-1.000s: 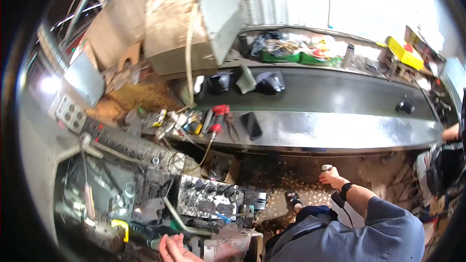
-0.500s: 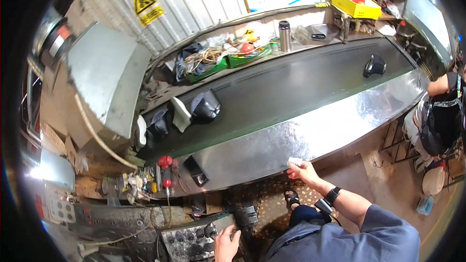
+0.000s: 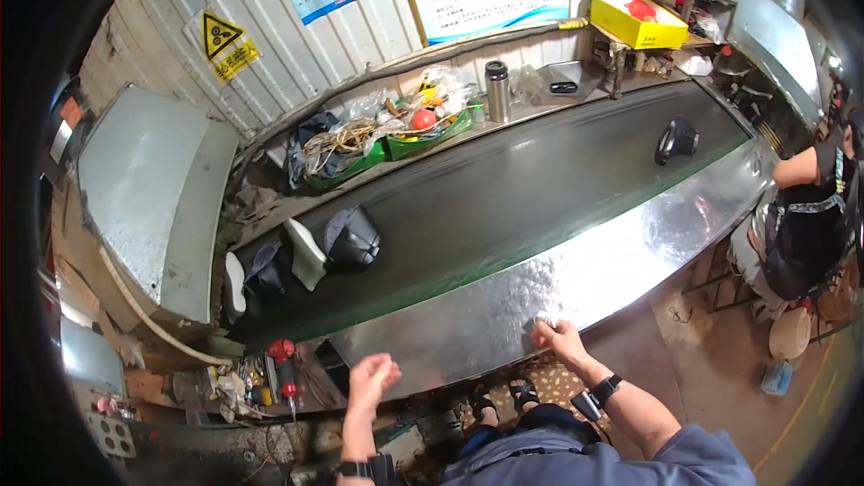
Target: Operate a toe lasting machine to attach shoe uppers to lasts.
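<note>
Ledge of shiny metal beneath left hand and right hand, both now available there: left newly raised beside dark phone, half curled, contents impossible to tell, right pinching small pale piece near front edge.

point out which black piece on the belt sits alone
The black piece at the right end of the belt, nearest the co-worker; the other two black pieces lie at its left end beside white pieces.
</note>
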The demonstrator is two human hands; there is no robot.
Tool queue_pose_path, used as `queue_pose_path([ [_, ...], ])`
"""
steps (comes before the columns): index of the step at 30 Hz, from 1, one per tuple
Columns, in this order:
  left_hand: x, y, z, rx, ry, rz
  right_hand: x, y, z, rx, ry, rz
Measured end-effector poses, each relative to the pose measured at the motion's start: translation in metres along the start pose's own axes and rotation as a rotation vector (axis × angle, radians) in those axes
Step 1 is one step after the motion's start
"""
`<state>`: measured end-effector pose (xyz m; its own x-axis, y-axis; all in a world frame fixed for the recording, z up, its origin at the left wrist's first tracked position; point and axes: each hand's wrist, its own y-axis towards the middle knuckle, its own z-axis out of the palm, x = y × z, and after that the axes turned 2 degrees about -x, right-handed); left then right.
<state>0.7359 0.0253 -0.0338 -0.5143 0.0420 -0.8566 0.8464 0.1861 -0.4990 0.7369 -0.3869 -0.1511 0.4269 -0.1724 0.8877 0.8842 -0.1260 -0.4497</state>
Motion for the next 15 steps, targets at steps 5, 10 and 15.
queue_pose_path([
  [5,-0.030,0.172,-0.012,-0.215,0.034,0.244,0.011,-0.031,-0.003,0.047,0.019,-0.036],
  [10,-0.064,0.295,-0.041,-0.610,0.515,0.660,0.048,-0.052,0.003,-0.121,-0.007,0.020],
  [15,-0.124,0.342,-0.006,0.043,0.766,0.344,0.067,-0.039,0.022,-0.175,0.101,0.042],
])
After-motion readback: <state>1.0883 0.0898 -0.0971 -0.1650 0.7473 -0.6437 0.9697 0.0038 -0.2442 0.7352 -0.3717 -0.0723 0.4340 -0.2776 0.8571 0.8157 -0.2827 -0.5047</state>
